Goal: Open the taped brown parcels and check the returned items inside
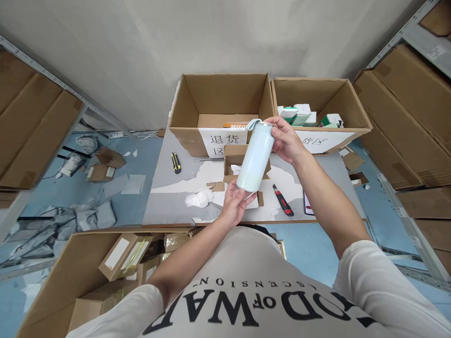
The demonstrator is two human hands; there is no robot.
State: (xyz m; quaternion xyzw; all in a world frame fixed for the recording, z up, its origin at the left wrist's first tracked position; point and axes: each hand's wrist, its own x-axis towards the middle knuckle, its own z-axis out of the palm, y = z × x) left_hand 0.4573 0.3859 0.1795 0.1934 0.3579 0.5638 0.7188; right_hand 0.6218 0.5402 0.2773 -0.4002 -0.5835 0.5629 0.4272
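Between my two hands is a pale blue bottle (pixel 256 156) with a carry loop at its cap, tilted above the table. My right hand (pixel 283 138) is closed around its cap end. The fingers of my left hand (pixel 235 203) hold it at the base. Under the bottle stands an opened small cardboard box (pixel 230 152) with white paper inside. Crumpled white paper (pixel 199 198) lies left of my left hand. A red and black box cutter (pixel 283 201) rests to the right.
Two large cartons, the left carton (pixel 186 136) and the right carton (pixel 355 110) holding green-white boxes, stand at the table's back. A yellow-black cutter (pixel 176 163) and a phone (pixel 308 205) lie on the table. A carton of parcels (pixel 66 263) sits at front left.
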